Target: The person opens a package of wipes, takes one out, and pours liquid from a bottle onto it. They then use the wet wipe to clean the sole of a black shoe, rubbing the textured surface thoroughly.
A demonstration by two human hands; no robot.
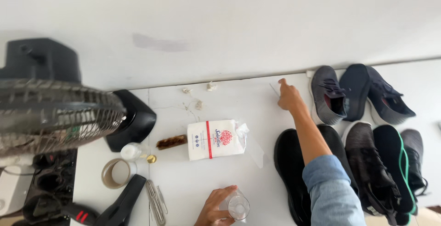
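Observation:
My left hand [216, 207] grips a small clear plastic cup [238, 206] at the near edge of the white table [239, 102]. My right hand [290, 96], in a light blue sleeve, reaches across to the far side of the table and pinches a thin white strip [274, 89] near the wall. A white soft packet [216, 139] with a red stripe lies between the two hands. Small white wads [211, 87] lie near the far edge.
Several dark shoes [363, 129] crowd the table's right side. A black fan [55, 111] stands at the left. Near it lie a tape roll [115, 173], a small white bottle [131, 151], a brown brush [171, 142], a black hair dryer [121, 204] and metal clips [156, 203].

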